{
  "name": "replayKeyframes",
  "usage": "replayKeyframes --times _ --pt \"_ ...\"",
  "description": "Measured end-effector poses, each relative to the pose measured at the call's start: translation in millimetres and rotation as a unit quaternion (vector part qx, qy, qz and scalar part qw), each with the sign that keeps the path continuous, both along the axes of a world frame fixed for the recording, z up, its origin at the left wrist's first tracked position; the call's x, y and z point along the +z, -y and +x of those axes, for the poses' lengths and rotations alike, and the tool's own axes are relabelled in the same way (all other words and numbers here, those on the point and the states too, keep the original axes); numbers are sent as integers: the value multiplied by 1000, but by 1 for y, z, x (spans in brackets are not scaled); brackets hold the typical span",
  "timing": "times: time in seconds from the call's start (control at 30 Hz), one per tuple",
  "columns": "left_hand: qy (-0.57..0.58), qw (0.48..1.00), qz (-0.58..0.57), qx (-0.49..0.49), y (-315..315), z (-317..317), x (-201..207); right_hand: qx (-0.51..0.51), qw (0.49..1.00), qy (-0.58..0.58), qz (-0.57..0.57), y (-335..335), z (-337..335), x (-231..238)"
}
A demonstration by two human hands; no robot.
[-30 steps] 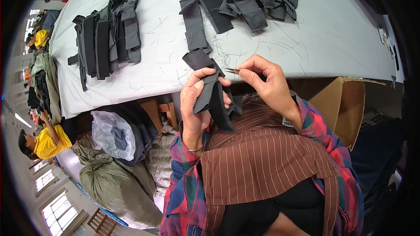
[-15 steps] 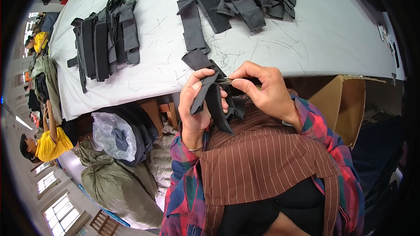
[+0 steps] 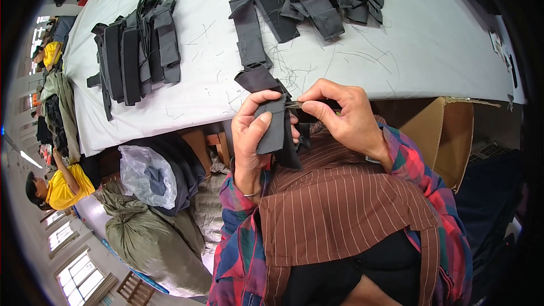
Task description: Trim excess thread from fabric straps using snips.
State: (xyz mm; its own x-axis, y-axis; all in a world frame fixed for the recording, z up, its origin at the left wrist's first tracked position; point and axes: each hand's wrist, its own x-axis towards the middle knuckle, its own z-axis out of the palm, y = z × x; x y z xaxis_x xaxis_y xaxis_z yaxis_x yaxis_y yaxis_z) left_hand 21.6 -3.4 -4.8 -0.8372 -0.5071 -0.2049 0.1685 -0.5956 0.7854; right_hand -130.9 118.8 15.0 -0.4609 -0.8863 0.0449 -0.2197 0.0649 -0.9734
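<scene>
Between the thumb and fingers of my left hand (image 3: 252, 130) is a dark grey fabric strip (image 3: 273, 127), its lower end hanging in front of my apron. Pinched in my right hand (image 3: 345, 116) is a small thin metal tool (image 3: 293, 103), most of it hidden by the fingers. Its tip meets the right edge of the strip, close to my left fingertips. From my left hand a chain of similar dark strips (image 3: 251, 39) runs up onto the white table (image 3: 204, 56).
A heap of dark strips (image 3: 309, 0) lies at the table's far side, a neater stack (image 3: 136, 51) at left. Loose threads (image 3: 289, 73) litter the cloth. Below stand a clear plastic bag (image 3: 148, 175), a tied green sack (image 3: 153, 243) and a cardboard box (image 3: 453, 141). Two people in yellow work at left.
My left hand has turned and flattened the strip, so its folded loop now hangs as a flat piece. The right hand has barely moved, its tool still at the strip's edge.
</scene>
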Motion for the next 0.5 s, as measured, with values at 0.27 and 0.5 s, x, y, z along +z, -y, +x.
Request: replayKeyframes --times 0.27,0.5 --pt "53 998 -43 3 -1 -1 4 7 999 -39 6 -1 -3 3" --pt "57 996 -67 -3 -1 -2 9 -8 993 -115 -12 2 -3 5"
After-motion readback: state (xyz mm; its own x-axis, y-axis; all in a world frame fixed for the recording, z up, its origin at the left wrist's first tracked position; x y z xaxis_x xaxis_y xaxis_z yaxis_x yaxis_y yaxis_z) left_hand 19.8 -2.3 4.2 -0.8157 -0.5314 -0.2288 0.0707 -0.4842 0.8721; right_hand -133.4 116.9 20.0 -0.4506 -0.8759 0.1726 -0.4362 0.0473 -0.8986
